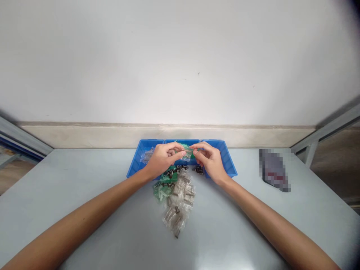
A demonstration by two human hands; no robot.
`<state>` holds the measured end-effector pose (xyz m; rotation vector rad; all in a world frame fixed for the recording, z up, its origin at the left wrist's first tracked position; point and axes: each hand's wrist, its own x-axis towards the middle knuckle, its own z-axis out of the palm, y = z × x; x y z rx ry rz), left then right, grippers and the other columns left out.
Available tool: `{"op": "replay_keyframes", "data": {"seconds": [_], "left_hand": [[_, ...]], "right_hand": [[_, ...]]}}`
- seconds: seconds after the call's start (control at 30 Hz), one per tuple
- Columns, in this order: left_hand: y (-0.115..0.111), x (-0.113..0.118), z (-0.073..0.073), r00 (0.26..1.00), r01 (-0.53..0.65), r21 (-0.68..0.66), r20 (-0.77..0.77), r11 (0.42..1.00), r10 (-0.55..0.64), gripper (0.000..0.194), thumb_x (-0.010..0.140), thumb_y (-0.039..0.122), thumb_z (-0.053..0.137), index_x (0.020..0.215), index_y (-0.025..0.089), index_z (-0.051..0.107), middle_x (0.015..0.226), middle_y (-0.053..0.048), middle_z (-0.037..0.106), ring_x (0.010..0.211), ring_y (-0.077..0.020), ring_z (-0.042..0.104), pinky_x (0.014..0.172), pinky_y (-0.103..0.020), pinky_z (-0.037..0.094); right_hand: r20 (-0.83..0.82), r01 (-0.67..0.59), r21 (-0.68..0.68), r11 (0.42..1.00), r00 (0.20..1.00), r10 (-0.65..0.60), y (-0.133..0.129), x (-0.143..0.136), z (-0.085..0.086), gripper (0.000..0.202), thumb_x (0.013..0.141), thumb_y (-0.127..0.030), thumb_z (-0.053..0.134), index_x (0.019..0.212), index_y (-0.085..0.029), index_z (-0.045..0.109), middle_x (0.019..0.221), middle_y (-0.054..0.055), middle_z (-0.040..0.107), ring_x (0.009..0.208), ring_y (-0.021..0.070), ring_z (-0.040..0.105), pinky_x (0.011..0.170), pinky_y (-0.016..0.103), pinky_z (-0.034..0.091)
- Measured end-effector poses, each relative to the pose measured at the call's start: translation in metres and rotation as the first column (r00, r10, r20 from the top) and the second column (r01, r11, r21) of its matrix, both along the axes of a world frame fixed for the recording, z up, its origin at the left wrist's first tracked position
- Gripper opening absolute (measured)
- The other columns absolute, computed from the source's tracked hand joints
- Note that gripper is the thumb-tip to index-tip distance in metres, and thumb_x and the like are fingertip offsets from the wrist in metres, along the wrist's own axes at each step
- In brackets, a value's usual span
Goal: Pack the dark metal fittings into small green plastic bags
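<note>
Your forearms (81,221) lie nearest the camera, slanting in from both lower corners toward a small clear packet (186,154), which hangs between your two hands over the middle blue bin (192,162). Your left hand (163,155) has its thumb and forefinger closed on one side of the packet, and your right hand (209,157) pinches the opposite side; something slender shows through the plastic, too small for you to make out. Just behind and below your grip, green packaging (184,144) shows in that same bin. To the left of your grip, partly covered by your left hand, the left blue bin (136,161) holds more clear wrapping (146,154); to the right, the right blue bin (230,165) stands beyond your right hand. On your side of the grip, loose dark screws (198,170) lie near the bins, with green bags (164,191) to the left and a heap of clear bags (180,191) reaching toward you, metal pieces showing inside. Well to the right of your grip, a blurred dark object (272,170) rests on the grey table (135,240). Beyond the bins your view ends at a pale wall (180,75).
</note>
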<state>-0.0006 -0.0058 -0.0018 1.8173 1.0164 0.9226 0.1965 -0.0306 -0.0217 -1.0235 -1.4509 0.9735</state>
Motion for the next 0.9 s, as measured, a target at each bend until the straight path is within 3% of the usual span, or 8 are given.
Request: {"op": "replay_keyframes", "data": {"seconds": [0.6, 0.9], "left_hand": [[-0.0013, 0.0004, 0.0013, 0.999, 0.005, -0.006, 0.047, 1.0, -0.005, 0.023, 0.086, 0.036, 0.067, 0.092, 0.014, 0.069, 0.08, -0.003, 0.069, 0.054, -0.009, 0.052, 0.05, -0.021, 0.042], [-0.0033, 0.0018, 0.0035, 0.998, 0.021, -0.012, 0.055, 1.0, -0.02, 0.023, 0.087, 0.034, 0.066, 0.099, 0.015, 0.066, 0.083, -0.003, 0.071, 0.057, -0.0098, 0.056, 0.054, -0.021, 0.046]], "right_hand": [[0.098, -0.054, -0.083, 0.995, 0.993, 0.062, 0.0006, -0.0011, -0.001, 0.022, 0.087, -0.039, 0.066, 0.094, -0.018, 0.066, 0.054, -0.005, 0.053, 0.049, 0.0119, 0.047, 0.047, 0.024, 0.033], [0.098, -0.049, -0.073, 0.996, 0.994, 0.056, 0.0001, -0.0023, -0.0006, 0.018, 0.087, -0.035, 0.066, 0.094, -0.018, 0.066, 0.056, -0.003, 0.058, 0.046, 0.0127, 0.052, 0.045, 0.023, 0.038]]}}
